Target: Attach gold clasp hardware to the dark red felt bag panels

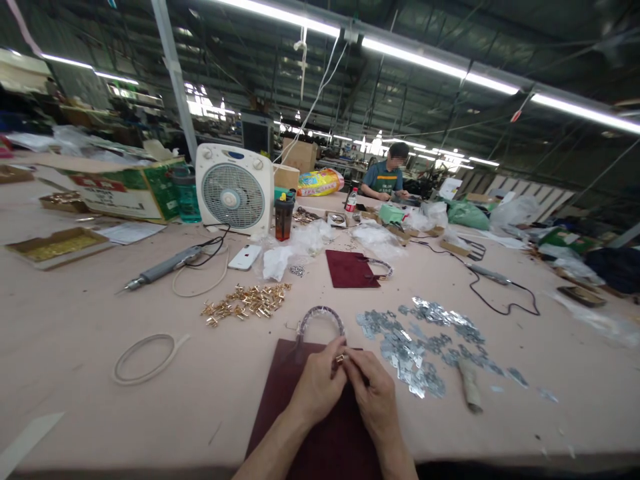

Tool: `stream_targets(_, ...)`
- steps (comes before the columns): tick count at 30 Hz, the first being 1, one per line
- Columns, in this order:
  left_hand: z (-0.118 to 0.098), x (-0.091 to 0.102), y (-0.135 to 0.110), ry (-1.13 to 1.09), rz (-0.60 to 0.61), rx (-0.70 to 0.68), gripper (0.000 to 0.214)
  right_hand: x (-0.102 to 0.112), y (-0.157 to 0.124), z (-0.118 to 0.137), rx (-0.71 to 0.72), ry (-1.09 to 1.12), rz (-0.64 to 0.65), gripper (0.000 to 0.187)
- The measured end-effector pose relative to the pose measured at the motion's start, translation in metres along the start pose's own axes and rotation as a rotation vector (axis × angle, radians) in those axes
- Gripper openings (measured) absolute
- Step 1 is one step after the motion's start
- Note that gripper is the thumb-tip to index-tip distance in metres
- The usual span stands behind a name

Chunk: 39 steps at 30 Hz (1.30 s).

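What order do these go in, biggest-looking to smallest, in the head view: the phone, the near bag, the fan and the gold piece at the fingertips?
1. Near bag, partly covered, and it looks bigger by being close
2. Fan
3. Phone
4. Gold piece

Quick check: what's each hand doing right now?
Left hand: closed on a small gold fitting near the top of the maroon bag.
Right hand: closed, pinching at the same gold fitting.
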<state>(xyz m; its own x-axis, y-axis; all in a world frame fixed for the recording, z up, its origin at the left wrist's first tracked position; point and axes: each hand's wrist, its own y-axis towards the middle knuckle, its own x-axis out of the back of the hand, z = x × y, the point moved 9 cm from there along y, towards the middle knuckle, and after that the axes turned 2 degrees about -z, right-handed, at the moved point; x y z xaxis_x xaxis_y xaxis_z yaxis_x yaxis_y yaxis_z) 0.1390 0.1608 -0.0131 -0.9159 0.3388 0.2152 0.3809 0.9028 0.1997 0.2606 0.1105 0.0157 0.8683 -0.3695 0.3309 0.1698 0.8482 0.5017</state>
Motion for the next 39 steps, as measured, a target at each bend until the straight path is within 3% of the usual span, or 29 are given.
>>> stream_targets(11,0.017,-0.004,0.001,-0.140,0.036,0.117,0.066,-0.005,-0.001,-0.009,-0.056,0.039,0.071,0.016)
stream_targets(16,0.008,-0.009,0.000,-0.261,0.091,0.141,0.076,0.000,-0.003,-0.020,-0.190,0.044,0.071,0.021)
stream_targets(24,-0.013,-0.005,-0.001,-0.264,0.080,0.103,0.063,0.013,-0.006,-0.047,-0.384,0.277,-0.026,0.034)
stream_targets(30,-0.013,-0.006,0.000,-0.207,0.097,0.080,0.059,0.014,-0.012,-0.059,-0.504,0.623,-0.144,0.034)
stream_targets(33,-0.015,-0.011,0.000,-0.235,0.146,0.016,0.051,0.001,-0.014,-0.056,-0.563,0.734,-0.058,0.033)
stream_targets(39,-0.013,-0.011,-0.001,-0.282,0.139,0.000,0.042,-0.005,-0.013,-0.049,-0.560,0.663,0.019,0.033)
